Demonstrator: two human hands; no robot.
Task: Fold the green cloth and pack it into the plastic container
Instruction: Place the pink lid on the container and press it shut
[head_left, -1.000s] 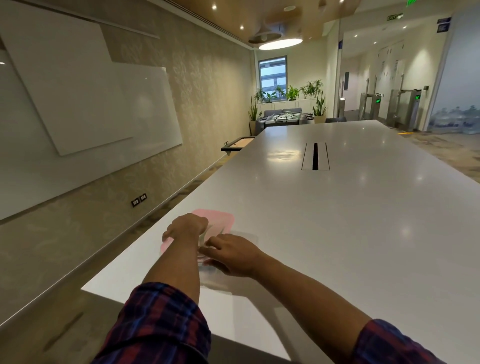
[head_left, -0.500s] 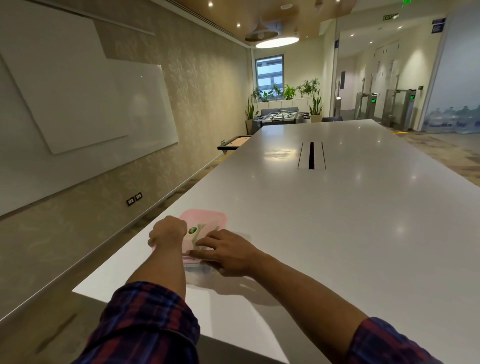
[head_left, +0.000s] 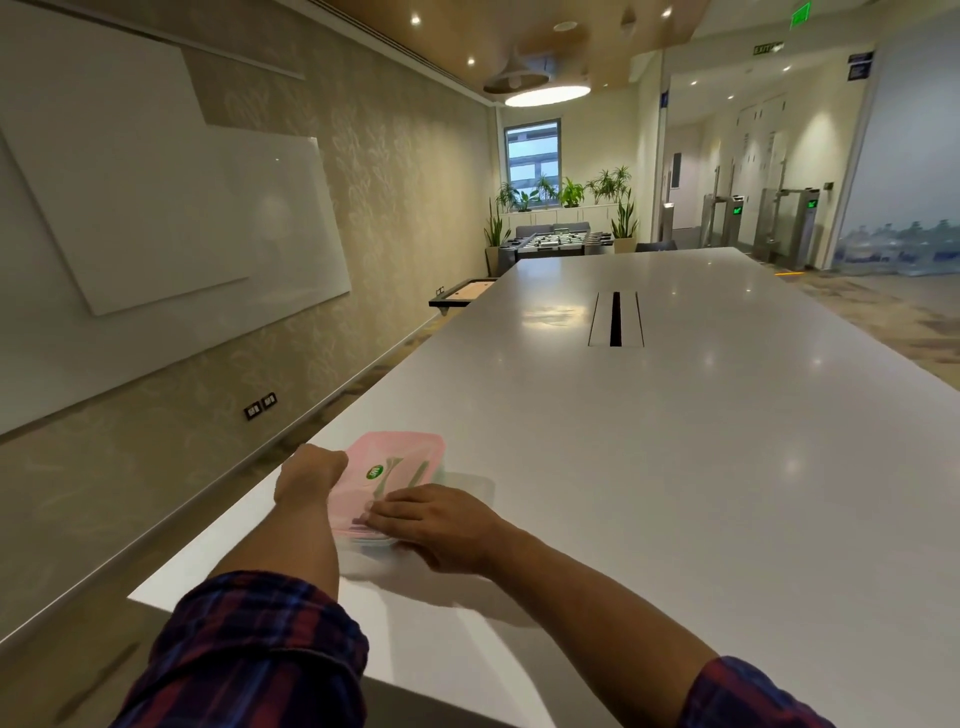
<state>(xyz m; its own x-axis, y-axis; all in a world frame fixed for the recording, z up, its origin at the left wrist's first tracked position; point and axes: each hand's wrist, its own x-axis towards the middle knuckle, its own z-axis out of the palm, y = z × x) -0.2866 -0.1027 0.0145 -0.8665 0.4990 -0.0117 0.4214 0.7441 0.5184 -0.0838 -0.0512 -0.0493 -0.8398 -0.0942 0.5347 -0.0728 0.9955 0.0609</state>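
Note:
A clear plastic container with a pink lid (head_left: 397, 460) sits on the white table (head_left: 675, 467) near its front left corner. A round green sticker (head_left: 375, 472) marks the lid. My left hand (head_left: 309, 475) is closed around the container's left edge. My right hand (head_left: 436, 525) lies flat on the near right part of the lid, fingertips at its front edge. The green cloth cannot be made out; only a faint pale green tint shows at the container's right side (head_left: 441, 470).
The table's left edge (head_left: 332, 431) and near corner (head_left: 140, 597) lie close to the container. A cable slot (head_left: 616, 326) sits in the middle of the table farther back. A wall with whiteboards (head_left: 182, 218) runs along the left.
Both hands have slid off the top of the lid toward its edges, so the pink lid and green sticker now show. The container stays in place.

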